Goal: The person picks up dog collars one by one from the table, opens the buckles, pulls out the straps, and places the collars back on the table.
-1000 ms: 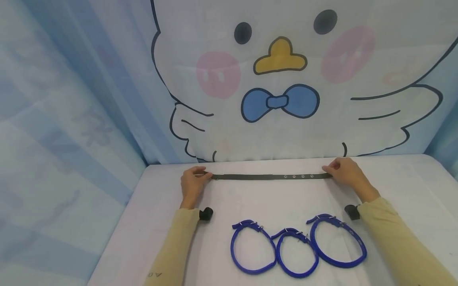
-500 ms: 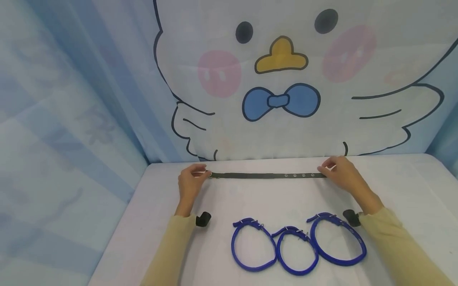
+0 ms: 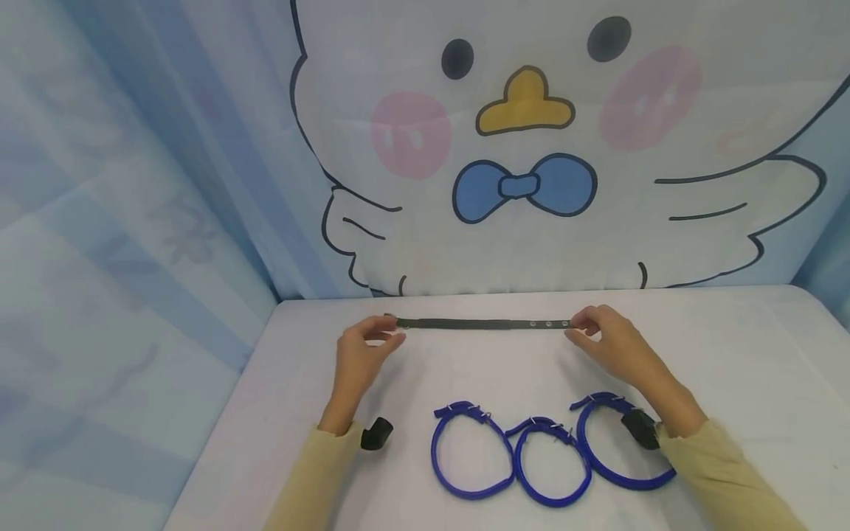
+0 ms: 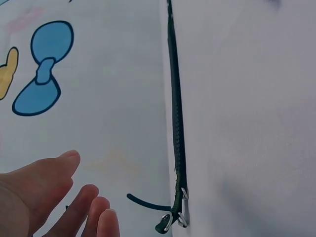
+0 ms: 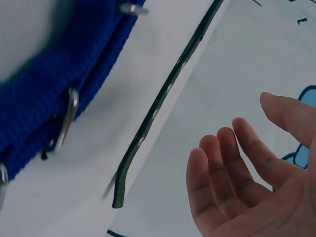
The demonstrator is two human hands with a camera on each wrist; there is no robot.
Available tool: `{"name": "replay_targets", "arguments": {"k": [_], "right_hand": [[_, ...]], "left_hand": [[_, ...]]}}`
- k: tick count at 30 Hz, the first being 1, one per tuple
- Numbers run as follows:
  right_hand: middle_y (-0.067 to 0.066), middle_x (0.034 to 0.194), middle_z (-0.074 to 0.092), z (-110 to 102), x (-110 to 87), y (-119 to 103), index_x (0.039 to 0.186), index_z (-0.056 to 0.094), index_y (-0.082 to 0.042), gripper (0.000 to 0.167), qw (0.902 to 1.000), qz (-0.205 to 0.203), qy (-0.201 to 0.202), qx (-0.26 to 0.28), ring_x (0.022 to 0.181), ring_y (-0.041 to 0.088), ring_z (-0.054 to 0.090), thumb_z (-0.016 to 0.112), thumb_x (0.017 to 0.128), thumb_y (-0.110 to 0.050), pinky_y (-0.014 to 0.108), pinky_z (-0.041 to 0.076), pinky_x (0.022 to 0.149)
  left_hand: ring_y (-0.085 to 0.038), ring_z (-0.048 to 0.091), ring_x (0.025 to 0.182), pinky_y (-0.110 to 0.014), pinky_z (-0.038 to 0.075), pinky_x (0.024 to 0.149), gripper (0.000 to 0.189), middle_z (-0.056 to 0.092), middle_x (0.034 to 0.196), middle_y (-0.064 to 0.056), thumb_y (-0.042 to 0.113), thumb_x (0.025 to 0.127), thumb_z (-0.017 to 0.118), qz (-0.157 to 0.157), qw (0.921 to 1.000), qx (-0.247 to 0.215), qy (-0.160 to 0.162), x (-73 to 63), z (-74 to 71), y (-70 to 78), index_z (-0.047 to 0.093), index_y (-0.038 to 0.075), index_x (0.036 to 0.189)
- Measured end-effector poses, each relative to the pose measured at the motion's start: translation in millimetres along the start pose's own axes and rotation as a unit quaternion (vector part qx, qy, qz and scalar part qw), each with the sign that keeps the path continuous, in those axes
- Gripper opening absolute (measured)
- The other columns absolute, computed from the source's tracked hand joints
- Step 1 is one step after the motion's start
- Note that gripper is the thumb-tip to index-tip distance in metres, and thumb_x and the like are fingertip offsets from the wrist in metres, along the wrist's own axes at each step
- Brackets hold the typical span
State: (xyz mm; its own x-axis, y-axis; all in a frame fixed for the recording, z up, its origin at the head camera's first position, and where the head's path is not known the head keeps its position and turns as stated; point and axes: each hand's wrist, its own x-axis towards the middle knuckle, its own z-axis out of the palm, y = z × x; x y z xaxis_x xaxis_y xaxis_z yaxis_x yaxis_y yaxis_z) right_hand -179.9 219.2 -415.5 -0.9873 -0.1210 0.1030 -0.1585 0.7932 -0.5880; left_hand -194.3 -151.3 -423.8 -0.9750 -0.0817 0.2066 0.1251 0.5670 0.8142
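Note:
A dark green collar [image 3: 465, 324] lies stretched straight across the far part of the table. Its buckle and metal rings [image 4: 180, 217] are at the left end, beside a short loose tab. Eyelets [image 5: 155, 114] run along the right part. My left hand [image 3: 358, 358] is beside the buckle end, thumb and fingers apart, with nothing between them in the left wrist view. Beside the eyelet end, my right hand [image 3: 617, 346] has its fingers loosely bent and spread from the thumb. The right wrist view shows it apart from the collar and holding nothing.
Three blue collars, buckled into loops, lie nearer on the white table [image 3: 265, 442]: left [image 3: 473, 495], middle [image 3: 556, 502] and right [image 3: 631, 483]. The right forearm and its black wrist camera [image 3: 640, 429] partly cover the right one. A cartoon-printed curtain [image 3: 518, 251] hangs behind.
Both hands have let go of the green collar's ends. The right hand has shifted left and nearer; the left hand has drawn slightly nearer. The blue collars stay put.

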Motion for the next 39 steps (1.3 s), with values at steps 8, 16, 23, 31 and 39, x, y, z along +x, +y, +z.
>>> {"name": "replay_targets", "arguments": {"k": [8, 16, 23, 31, 39], "right_hand": [[0.018, 0.108, 0.064, 13, -13.3, -26, 0.115, 0.062, 0.004, 0.03, 0.9992, -0.036, -0.012, 0.014, 0.101, 0.034, 0.062, 0.066, 0.096, -0.019, 0.051, 0.055, 0.085], [0.011, 0.103, 0.065, 26, -25.6, -46, 0.114, 0.063, 0.002, 0.029, 0.998, -0.055, -0.022, 0.021, 0.097, 0.028, 0.063, 0.068, 0.094, -0.019, 0.045, 0.057, 0.083], [0.009, 0.106, 0.064, 37, -36.0, -65, 0.117, 0.063, 0.0, 0.031, 0.9966, -0.051, -0.061, 0.021, 0.097, 0.025, 0.063, 0.069, 0.094, -0.019, 0.041, 0.058, 0.082], [0.008, 0.105, 0.064, 48, -43.1, -79, 0.118, 0.063, -0.002, 0.031, 0.994, -0.061, -0.085, 0.031, 0.097, 0.022, 0.063, 0.069, 0.093, -0.019, 0.039, 0.057, 0.082], [0.006, 0.105, 0.065, 57, -47.3, -87, 0.119, 0.063, -0.003, 0.034, 0.9906, -0.059, -0.116, 0.042, 0.097, 0.021, 0.063, 0.073, 0.09, -0.017, 0.038, 0.056, 0.082]], "left_hand": [[-0.02, 0.067, 0.097, -0.038, 0.059, 0.084, 0.03, 0.073, 0.111, -0.003, 0.02, 0.085, 0.08, 0.01, 0.9996, 0.019, -0.02, -19.4, -1.5, 6.4, 0.072, 0.012, 0.113], [-0.016, 0.067, 0.094, -0.034, 0.059, 0.08, 0.028, 0.074, 0.106, 0.0, 0.02, 0.085, 0.08, 0.018, 0.9988, 0.029, -0.035, -36.8, -0.7, 5.3, 0.073, 0.014, 0.111], [-0.014, 0.066, 0.093, -0.03, 0.058, 0.079, 0.029, 0.073, 0.103, 0.003, 0.021, 0.085, 0.08, 0.008, 0.997, 0.036, -0.069, -48.4, 1.4, 7.4, 0.072, 0.015, 0.113], [-0.013, 0.066, 0.094, -0.027, 0.059, 0.078, 0.028, 0.072, 0.104, 0.002, 0.021, 0.086, 0.079, 0.005, 0.994, 0.05, -0.097, -57.6, 5.0, 7.1, 0.071, 0.017, 0.113], [-0.014, 0.066, 0.092, -0.026, 0.058, 0.076, 0.029, 0.073, 0.103, 0.0, 0.019, 0.085, 0.08, -0.001, 0.9921, 0.039, -0.119, -65.6, 9.5, 5.3, 0.072, 0.015, 0.112]]}}
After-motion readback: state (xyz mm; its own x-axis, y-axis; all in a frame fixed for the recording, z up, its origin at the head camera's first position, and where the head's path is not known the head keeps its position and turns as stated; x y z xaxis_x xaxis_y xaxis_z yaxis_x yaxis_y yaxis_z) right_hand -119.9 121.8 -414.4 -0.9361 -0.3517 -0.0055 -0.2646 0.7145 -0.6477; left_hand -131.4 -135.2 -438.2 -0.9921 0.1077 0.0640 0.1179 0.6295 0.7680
